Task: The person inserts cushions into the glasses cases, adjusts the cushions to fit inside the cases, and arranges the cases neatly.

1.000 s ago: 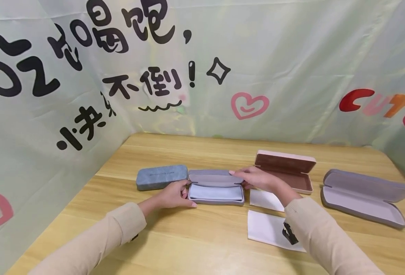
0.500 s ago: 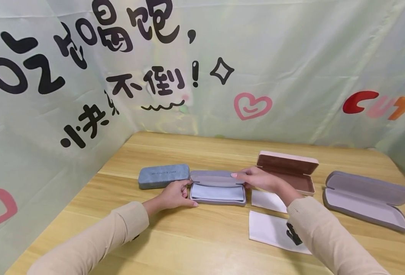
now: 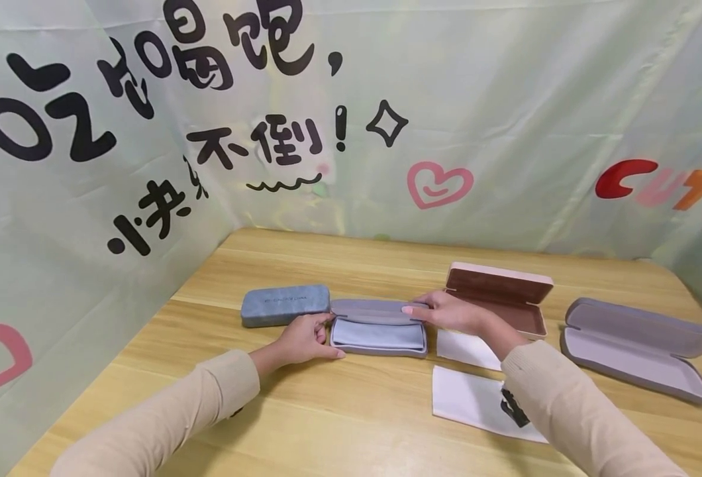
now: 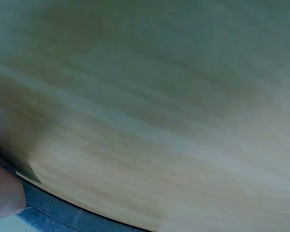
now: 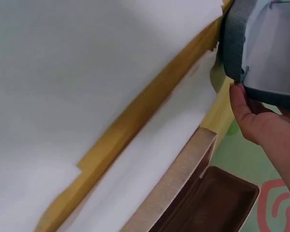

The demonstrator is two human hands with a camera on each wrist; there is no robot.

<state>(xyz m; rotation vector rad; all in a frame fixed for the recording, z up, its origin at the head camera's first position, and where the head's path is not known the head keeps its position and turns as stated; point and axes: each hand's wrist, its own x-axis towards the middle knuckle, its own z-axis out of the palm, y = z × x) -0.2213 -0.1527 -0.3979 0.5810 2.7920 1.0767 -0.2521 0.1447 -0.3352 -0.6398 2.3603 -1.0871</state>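
In the head view a grey-purple glasses case (image 3: 379, 352) stands partly open on the table, a folded light-blue cloth (image 3: 377, 335) lying in its base. My left hand (image 3: 303, 339) grips the left end of the base, thumb at the front corner and fingers towards the back. With its thumb on the lid (image 3: 375, 311), my right hand (image 3: 455, 313) pinches the lid's right end, which tilts over the base. The right wrist view shows the right hand (image 5: 261, 118) under the end of the glasses case (image 5: 236, 38). At the lower left of the left wrist view, a finger (image 4: 7, 193) touches the case rim (image 4: 63, 208).
A closed blue glasses case (image 3: 285, 305) sits left of the hands. Behind the right hand is an open pink case (image 3: 500, 289) with brown lining. Farther right lies another open purple-grey case (image 3: 637, 351). Two white cloths (image 3: 464, 397) lie under the right forearm.
The lid under my right hand has tipped slightly lower towards the base. My left hand keeps its grip on the base. The head view has shifted a little.
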